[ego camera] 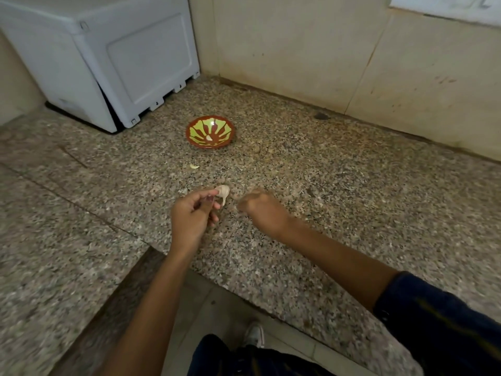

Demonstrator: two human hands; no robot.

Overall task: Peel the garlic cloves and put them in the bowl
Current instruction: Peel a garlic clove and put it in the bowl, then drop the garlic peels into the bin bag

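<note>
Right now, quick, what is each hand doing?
Left hand: pinches a garlic clove at its fingertips.
Right hand: blurred, fingers curled; cannot tell whether it holds anything.

The right hand is motion-blurred, its grip unreadable.

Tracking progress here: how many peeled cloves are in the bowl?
1: a single pale clove lies near the middle of the bowl. Nothing in the shallow bowl looks able to hide another.
</note>
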